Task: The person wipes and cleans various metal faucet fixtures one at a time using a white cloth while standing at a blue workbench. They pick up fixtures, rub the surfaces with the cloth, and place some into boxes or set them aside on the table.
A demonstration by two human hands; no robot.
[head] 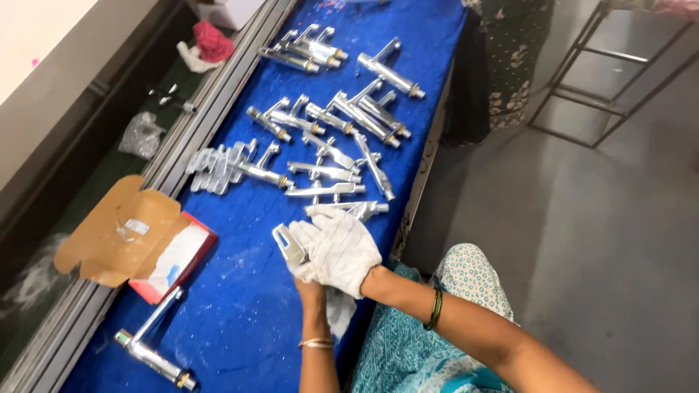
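Step in hand, as judged from the hands: wiping one chrome-plated metal tap fitting (pixel 289 245) over the near edge of the blue cloth-covered work table (pixel 247 306). The right hand (pixel 336 249), in a white fabric glove, lies over the fitting with fingers curled down onto it, gripping it from above. The left hand (pixel 312 290) comes up from below; its fingers are closed around the lower part of the fitting and a bunched white cloth (pixel 339 311) that hangs down from it (exact finger placement is hidden by the glove).

Only the flat squarish end of the fitting shows, sticking out to the left of the glove; the rest is covered.

Next move, by my judgement, calls for a firm hold and a turn of the piece so the covered faces come to the cloth, without knocking the row of finished-looking shiny chrome taps (pixel 335 116) lying just beyond on the table.

Containers: one open red-and-white cardboard box (pixel 177 266) with its brown flaps (pixel 116 236) folded out, left of the hands. Inside shows white wrapping; whether a tap lies in it, cannot tell. A single long chrome tap (pixel 153 349) lies just in front of the box.
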